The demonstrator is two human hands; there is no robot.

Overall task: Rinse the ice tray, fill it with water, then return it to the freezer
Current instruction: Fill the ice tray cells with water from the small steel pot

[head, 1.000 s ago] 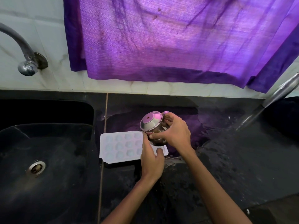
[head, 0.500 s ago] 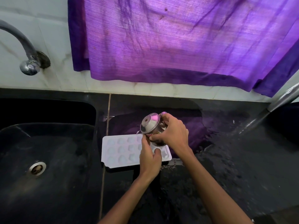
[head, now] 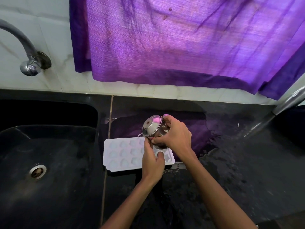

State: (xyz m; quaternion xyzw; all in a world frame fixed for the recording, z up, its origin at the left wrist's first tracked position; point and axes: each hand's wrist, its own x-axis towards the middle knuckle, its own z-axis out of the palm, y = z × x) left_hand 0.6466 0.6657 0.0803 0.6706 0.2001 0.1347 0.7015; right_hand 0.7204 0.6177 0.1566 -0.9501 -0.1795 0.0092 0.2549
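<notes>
— Compared with the earlier picture, little has been moved: the steel cup [head: 152, 128] is kept tipped over the white ice tray [head: 125, 153], and both hands are found at nearly the same places; only the view has been shifted a little.

— Where is the tray placed now?

— It is laid flat on the wet black counter [head: 231, 162], just beside the right edge of the black sink [head: 49, 146]. Its moulded cells are seen on the left part; the right part is covered by the hands.

— And how are the hands held?

— The right hand [head: 175, 138] is curled round the side of the cup, whose base is turned to the camera. The left hand [head: 152, 161] is held over the tray, its fingers bent, and its fingertips are brought to the rim of the cup (whether the rim is really pinched cannot be told).

— Can any writing be read?

— A small red and white mark is seen on the cup near the fingers, but it is too small to be read. A purple curtain [head: 181, 43] is hung above the counter, and a metal tap [head: 29, 63] is fixed on the tiled wall [head: 41, 22] over the sink.
</notes>
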